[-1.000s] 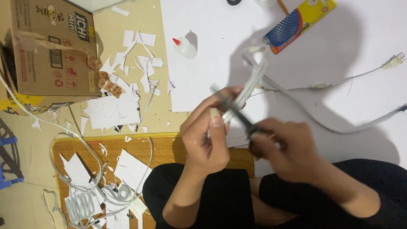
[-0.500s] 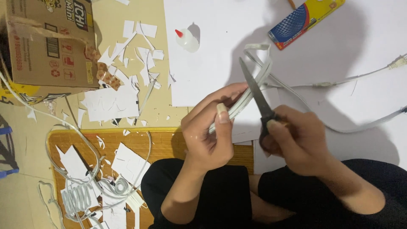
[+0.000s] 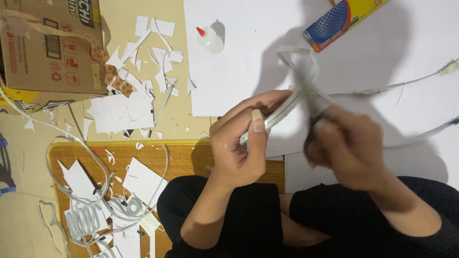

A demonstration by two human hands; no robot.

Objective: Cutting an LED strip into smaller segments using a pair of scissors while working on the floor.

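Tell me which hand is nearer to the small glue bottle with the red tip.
Left. The left hand is below the glue bottle, slightly to its right, holding a white strip. The right hand is farther right, blurred.

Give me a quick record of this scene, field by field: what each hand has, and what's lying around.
left hand: pinches a flat white strip between thumb and fingers
right hand: blurred; grips scissors at the strip
surface: white sheet
on sheet: glue bottle with red tip, blue and yellow packet
far left: cardboard box, paper scraps
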